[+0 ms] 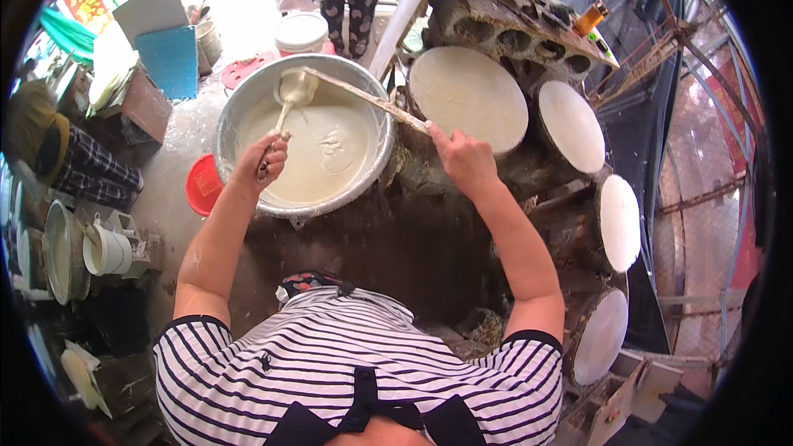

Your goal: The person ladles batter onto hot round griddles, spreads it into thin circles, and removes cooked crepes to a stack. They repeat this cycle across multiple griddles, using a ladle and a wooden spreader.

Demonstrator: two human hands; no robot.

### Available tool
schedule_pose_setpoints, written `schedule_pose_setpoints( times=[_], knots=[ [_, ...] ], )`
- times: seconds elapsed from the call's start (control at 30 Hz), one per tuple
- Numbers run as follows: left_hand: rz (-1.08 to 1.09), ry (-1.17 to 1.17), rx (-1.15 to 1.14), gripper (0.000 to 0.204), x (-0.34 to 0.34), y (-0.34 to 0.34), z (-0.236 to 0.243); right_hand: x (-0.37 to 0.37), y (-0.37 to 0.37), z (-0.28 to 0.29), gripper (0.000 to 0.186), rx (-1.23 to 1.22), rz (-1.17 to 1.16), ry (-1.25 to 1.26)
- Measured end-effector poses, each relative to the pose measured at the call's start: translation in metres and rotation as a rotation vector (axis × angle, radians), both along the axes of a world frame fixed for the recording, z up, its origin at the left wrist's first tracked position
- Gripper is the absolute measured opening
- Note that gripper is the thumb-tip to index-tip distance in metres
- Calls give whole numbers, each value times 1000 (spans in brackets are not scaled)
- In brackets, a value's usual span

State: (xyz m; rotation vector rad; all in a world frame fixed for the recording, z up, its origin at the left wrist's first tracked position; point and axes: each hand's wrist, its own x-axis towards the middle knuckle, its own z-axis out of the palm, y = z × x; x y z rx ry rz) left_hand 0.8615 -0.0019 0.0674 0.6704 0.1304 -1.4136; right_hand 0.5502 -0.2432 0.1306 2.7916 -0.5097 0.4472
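In front of me stands a big round metal basin of creamy white batter. My left hand is closed around the handle of a batter-coated ladle, whose bowl is over the far part of the basin. My right hand grips a long pale stick coated with batter, its forefinger stretched along it. The stick's far end reaches the ladle's bowl; I cannot tell whether they touch. Right of the basin, nearest my right hand, is a round griddle with a whitish surface.
More round white-topped griddles curve down my right side. A block with round holes stands behind them, an amber bottle on it. A red container sits left of the basin, a white bucket behind it. Two other people stand nearby.
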Motion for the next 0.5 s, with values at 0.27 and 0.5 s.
schedule_pose_setpoints(
  times=[0.27,0.5],
  knots=[
    [-100,275,38,26,-4,46,-10,-29,71,-60,21,1274,-225,-627],
    [-195,57,14,30,7,85,53,-2,127,-125,22,2076,-383,-71]
  ],
)
